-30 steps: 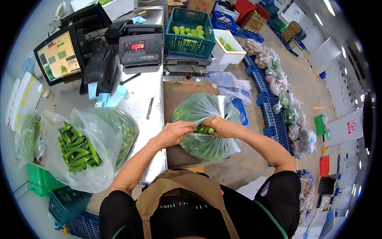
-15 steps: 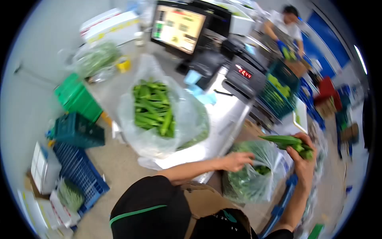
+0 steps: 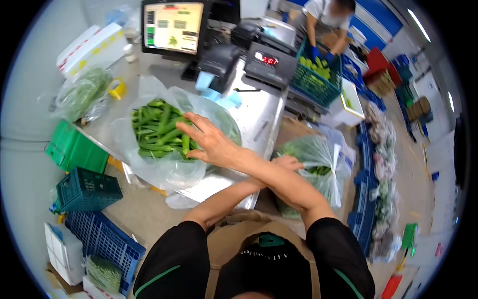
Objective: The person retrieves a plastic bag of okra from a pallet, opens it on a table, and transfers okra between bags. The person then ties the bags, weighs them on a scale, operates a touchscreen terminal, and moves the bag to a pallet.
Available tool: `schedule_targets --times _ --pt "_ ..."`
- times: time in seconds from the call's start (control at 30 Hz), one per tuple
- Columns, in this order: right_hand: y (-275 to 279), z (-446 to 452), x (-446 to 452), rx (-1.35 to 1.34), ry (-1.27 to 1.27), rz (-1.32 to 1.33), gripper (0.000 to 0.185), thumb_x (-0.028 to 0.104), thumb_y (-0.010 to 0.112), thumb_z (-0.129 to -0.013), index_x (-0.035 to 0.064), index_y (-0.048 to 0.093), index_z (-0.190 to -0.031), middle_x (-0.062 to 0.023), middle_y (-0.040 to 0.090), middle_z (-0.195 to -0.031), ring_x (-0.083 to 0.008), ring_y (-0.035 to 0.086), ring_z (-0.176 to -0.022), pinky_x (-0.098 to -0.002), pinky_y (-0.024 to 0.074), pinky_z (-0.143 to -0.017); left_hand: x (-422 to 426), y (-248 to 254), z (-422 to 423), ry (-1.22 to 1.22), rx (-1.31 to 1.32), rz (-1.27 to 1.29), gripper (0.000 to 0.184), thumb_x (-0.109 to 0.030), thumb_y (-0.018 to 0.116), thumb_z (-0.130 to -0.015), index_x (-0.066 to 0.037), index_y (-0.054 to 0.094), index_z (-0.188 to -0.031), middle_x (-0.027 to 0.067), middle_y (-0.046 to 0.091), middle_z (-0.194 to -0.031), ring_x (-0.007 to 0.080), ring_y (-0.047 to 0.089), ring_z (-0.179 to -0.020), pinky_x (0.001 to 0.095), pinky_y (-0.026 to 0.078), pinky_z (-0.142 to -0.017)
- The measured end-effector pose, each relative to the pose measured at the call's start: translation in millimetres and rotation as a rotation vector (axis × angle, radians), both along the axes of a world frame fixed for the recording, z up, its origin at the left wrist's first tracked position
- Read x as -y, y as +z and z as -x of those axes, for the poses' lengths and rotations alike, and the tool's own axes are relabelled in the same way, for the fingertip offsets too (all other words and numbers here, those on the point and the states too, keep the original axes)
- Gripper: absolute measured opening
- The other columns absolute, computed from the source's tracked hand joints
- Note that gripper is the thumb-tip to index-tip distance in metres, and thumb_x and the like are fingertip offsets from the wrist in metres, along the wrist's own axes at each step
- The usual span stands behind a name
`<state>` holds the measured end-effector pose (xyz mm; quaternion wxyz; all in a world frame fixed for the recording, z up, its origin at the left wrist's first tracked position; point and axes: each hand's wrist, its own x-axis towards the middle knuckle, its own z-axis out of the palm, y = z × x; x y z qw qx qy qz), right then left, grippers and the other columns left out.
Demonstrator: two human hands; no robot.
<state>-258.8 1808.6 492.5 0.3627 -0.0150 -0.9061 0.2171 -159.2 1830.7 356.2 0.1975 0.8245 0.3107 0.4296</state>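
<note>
Green okra pods (image 3: 159, 127) fill an open clear plastic bag (image 3: 184, 174) on the metal table. Over the pods' right side is my right hand (image 3: 211, 142), fingers spread and nothing gripped in them. My forearms cross, the right one above the left. At the right, my left hand (image 3: 288, 162) is closed at the mouth of a second plastic bag (image 3: 326, 149), partly hidden by the right forearm. More okra (image 3: 318, 170) shows inside that bag's opening.
A scale display (image 3: 269, 60) with red digits, a monitor (image 3: 172, 27) and yellow tape (image 3: 117, 88) are on the table. Beyond, a co-worker's gloved hands reach into a green crate (image 3: 318, 89). Crates (image 3: 88, 189) stand on the floor at left.
My right hand has crossed leftward from beside the right bag to the open bag, and the okra it held has left it. My left hand stays by the right bag. The display's digits differ.
</note>
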Motion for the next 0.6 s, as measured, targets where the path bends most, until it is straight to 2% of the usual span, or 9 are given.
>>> schedule_targets --times 0.03,0.07,0.13,0.23,0.27,0.4,0.5,0.57,0.6 --pt "6.1 -24.6 0.8 -0.004 0.052 -0.087 0.045 0.008 0.07 -0.077 0.0037 0.053 -0.119 -0.0219 0.053 -0.123 -0.0367 0.057 -0.109 -0.0439 0.0473 -0.094 -0.5 -2.5 -2.0 0.019 -0.034 0.039 0.041 -0.016 0.058 -0.084 -0.005 0.052 -0.123 0.0122 0.054 -0.101 0.0292 0.052 -0.099 0.0385 0.043 -0.085" --pt "6.4 -51.6 -2.5 0.041 -0.032 -0.058 0.042 0.004 0.067 -0.076 0.0029 0.055 -0.116 -0.0218 0.054 -0.121 -0.0366 0.058 -0.108 -0.0424 0.0491 -0.092 0.6 -5.0 -6.8 0.04 -0.073 0.072 0.042 -0.015 0.058 -0.083 -0.004 0.052 -0.122 0.0129 0.054 -0.1 0.0298 0.052 -0.099 0.0387 0.043 -0.085" --pt "5.1 -111.8 -14.8 0.07 -0.263 -0.019 0.033 -0.007 0.056 -0.072 0.0012 0.06 -0.104 -0.0204 0.057 -0.114 -0.0342 0.061 -0.101 -0.0389 0.0539 -0.083 1.5 -32.4 -22.9 0.032 0.229 0.029 0.04 -0.011 0.058 -0.081 -0.005 0.053 -0.12 0.0129 0.055 -0.098 0.0303 0.054 -0.096 0.0395 0.045 -0.082" --pt "5.7 -213.2 -40.8 0.162 -0.626 0.073 0.021 -0.012 0.053 -0.07 -0.0026 0.059 -0.088 -0.0168 0.062 -0.093 -0.0311 0.062 -0.072 -0.0361 0.05 -0.063 2.1 -5.6 -28.9 0.172 0.194 0.116 0.025 -0.006 0.058 -0.081 -0.009 0.062 -0.105 0.0096 0.057 -0.09 0.0293 0.058 -0.087 0.0405 0.049 -0.073" --pt "6.5 -244.0 -46.1 0.289 -0.731 0.104 0.017 -0.013 0.051 -0.071 -0.0035 0.06 -0.082 -0.0178 0.062 -0.084 -0.0328 0.061 -0.069 -0.0366 0.0486 -0.061 2.1 7.7 -23.0 0.18 -0.082 0.167 0.02 -0.006 0.058 -0.081 -0.009 0.064 -0.1 0.0085 0.057 -0.088 0.0287 0.058 -0.085 0.0407 0.05 -0.071" --pt "-23.5 -329.7 -61.1 0.738 -0.784 0.422 0.011 -0.004 0.055 -0.071 -0.0057 0.063 -0.077 -0.0218 0.064 -0.08 -0.0387 0.064 -0.076 -0.0403 0.051 -0.068 -4.0 24.2 -29.1 0.152 0.043 0.128 0.015 -0.003 0.062 -0.081 -0.006 0.064 -0.096 0.0099 0.059 -0.089 0.0299 0.059 -0.086 0.0393 0.049 -0.072" --pt "-71.3 -346.9 -83.6 0.705 -0.715 0.284 0.016 0.003 0.057 -0.071 -0.0055 0.066 -0.081 -0.023 0.065 -0.082 -0.0394 0.065 -0.079 -0.0418 0.0523 -0.072 -5.0 37.7 -36.1 0.089 0.092 0.109 0.014 0.001 0.061 -0.08 -0.005 0.064 -0.092 0.0096 0.061 -0.09 0.0294 0.06 -0.088 0.0383 0.049 -0.074" --pt "-86.5 -334.5 -109.1 1.147 -0.767 0.238 0.028 0.01 0.06 -0.073 -0.0017 0.067 -0.098 -0.0236 0.066 -0.097 -0.0387 0.063 -0.092 -0.0429 0.0504 -0.083 -3.5 45.0 -41.2 0.066 0.105 0.095 0.015 0.003 0.062 -0.078 -0.004 0.063 -0.091 0.0101 0.062 -0.09 0.0301 0.06 -0.087 0.0383 0.05 -0.074" --pt "-101.5 -335.7 -111.6 1.157 -0.685 0.216 0.033 0.013 0.061 -0.073 -0.0001 0.065 -0.103 -0.0233 0.064 -0.102 -0.0384 0.061 -0.097 -0.0433 0.0486 -0.087 -3.1 47.1 -43.1 0.043 0.111 0.076 0.015 0.003 0.062 -0.077 -0.004 0.063 -0.091 0.0101 0.062 -0.09 0.0303 0.06 -0.087 0.0384 0.05 -0.074"
